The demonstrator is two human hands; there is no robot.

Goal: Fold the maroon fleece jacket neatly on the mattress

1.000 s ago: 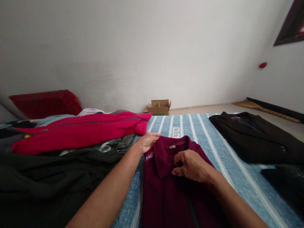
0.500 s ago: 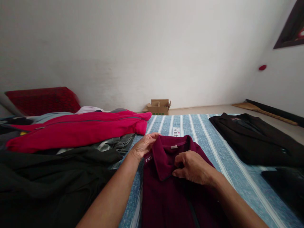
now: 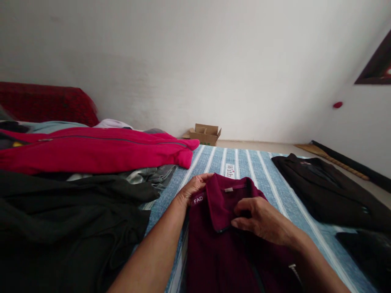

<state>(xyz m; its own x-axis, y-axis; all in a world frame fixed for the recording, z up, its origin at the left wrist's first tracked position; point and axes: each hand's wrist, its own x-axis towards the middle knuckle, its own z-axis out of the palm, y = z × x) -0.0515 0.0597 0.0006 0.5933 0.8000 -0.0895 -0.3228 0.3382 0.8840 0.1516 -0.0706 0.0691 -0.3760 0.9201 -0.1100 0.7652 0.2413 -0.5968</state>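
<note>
Squarely between the two hands lies the collar [image 3: 216, 209] of the maroon garment [image 3: 214, 256], which rests on the striped cloth [image 3: 270, 179] with its long axis running away from the person, collar at the far end, body passing out of view at the bottom. The placing of the hands on either side of that collar seems to matter most. The left hand [image 3: 195, 189] is at its outer left edge, over the shoulder by the white lettering, and is the farther forward of the two; its fingertips are partly hidden, so whether they grip the fabric cannot be told. The right hand [image 3: 255, 217] sits lower, across the right side of the neck opening, and is nearer the collar's front point. Its thumb and forefinger are curled toward each other at the fabric with a gap between them; whether cloth is pinched is unclear.
</note>
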